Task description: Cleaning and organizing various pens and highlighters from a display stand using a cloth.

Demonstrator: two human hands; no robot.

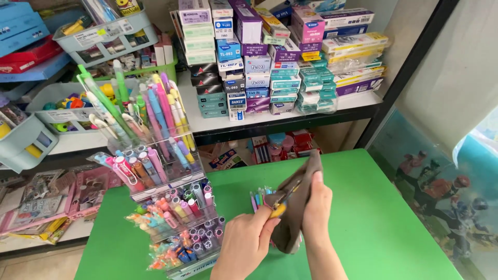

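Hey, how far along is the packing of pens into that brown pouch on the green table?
Done: the brown pouch is lifted and held open. In hand: the right hand holds the pouch while the left hand pinches something yellow at its mouth. Left: a bunch of pens lying on the green table beside the pouch.

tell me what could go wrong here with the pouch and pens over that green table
1. The brown pouch is pinched upright between the left hand and right hand, with pens sticking out of its side opening; a tilt could spill them onto the green table.
2. The clear tiered pen display stands just beside the left hand near the table's edge; a sideways elbow or wrist move might knock it.
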